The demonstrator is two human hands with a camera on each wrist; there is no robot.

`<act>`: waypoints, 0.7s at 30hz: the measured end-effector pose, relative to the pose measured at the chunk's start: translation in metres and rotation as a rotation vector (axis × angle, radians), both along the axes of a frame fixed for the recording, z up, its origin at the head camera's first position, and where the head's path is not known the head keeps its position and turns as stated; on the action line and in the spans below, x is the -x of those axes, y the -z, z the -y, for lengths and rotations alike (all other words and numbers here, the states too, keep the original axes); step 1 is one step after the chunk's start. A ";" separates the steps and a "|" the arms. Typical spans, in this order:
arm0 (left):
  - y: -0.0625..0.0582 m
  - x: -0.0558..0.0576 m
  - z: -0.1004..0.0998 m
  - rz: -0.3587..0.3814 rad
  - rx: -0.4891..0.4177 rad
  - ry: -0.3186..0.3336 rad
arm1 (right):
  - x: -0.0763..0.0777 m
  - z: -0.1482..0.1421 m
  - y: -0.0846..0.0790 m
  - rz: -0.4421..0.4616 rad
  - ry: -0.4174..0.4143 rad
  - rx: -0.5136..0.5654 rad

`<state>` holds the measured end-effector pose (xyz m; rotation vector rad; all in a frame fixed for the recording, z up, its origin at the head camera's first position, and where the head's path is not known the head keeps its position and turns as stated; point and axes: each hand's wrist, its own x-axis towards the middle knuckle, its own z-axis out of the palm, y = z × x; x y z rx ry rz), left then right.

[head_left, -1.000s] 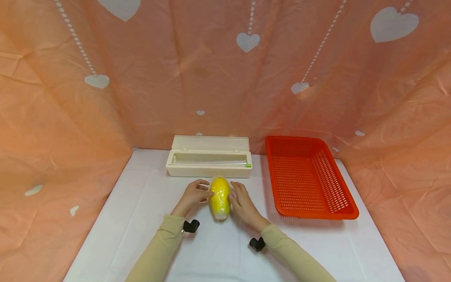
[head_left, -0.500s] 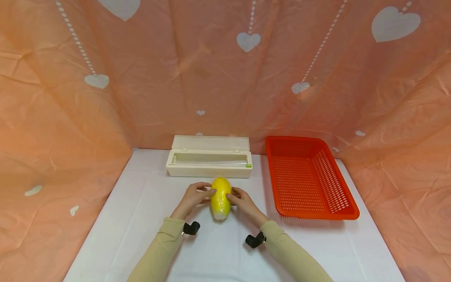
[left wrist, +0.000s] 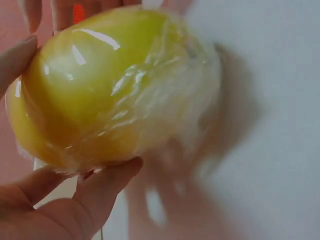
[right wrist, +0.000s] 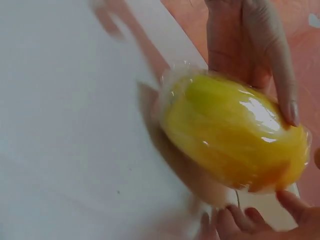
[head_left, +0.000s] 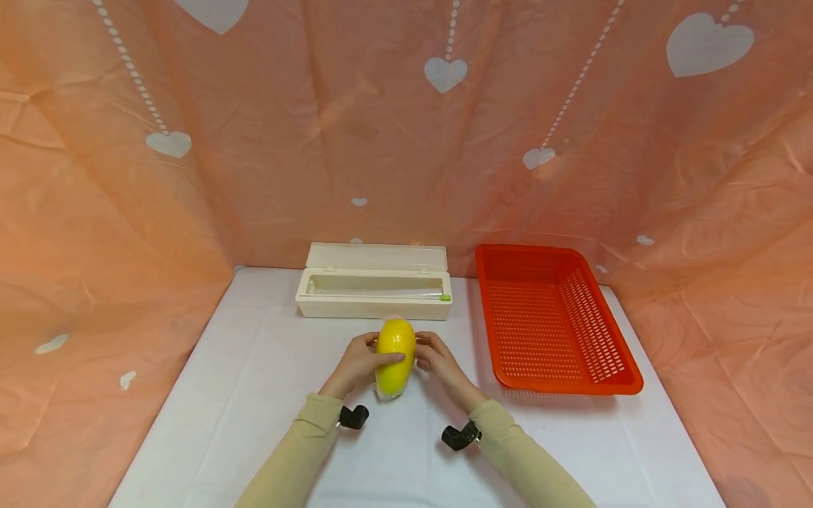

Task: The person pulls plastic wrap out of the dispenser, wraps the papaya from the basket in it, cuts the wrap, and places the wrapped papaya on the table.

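Observation:
A yellow oval fruit (head_left: 392, 337), wrapped in clinging clear film, is tilted between the two hands in front of the cream box. My left hand (head_left: 357, 363) grips it from the left, thumb laid across its upper face and fingers behind. On the other side my right hand (head_left: 440, 361) has loosely bent fingers beside the fruit; in the right wrist view a fingertip (right wrist: 290, 199) meets its lower edge. Crinkled film (left wrist: 175, 95) bunches at the near end of the fruit in the left wrist view. The left fingers behind the fruit are mostly hidden in the head view.
Behind the hands stands a long cream box (head_left: 375, 308), lid raised, with a clear strip and a green slider (head_left: 445, 298) along its front edge. A red perforated basket (head_left: 497, 331) is to the right. Orange heart-print cloth (head_left: 394, 155) walls the white table (head_left: 254, 395).
My left thumb has moved further across the fruit, and the fruit has turned and tilted. The right hand closed in on it, then its thumb drew back from the top.

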<state>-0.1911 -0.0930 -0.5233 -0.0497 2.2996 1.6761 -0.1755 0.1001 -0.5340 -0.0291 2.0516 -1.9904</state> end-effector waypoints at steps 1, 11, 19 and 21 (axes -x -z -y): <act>0.000 0.000 0.000 0.001 -0.008 -0.001 | 0.000 0.000 0.000 0.000 -0.002 0.025; 0.004 0.002 0.001 0.044 -0.184 -0.008 | -0.001 -0.008 0.001 -0.089 0.088 0.026; 0.012 0.006 -0.001 0.012 -0.250 0.024 | 0.003 -0.011 0.001 -0.111 0.181 -0.056; 0.014 0.007 -0.002 0.029 -0.281 0.002 | 0.004 -0.011 0.002 -0.096 0.188 -0.055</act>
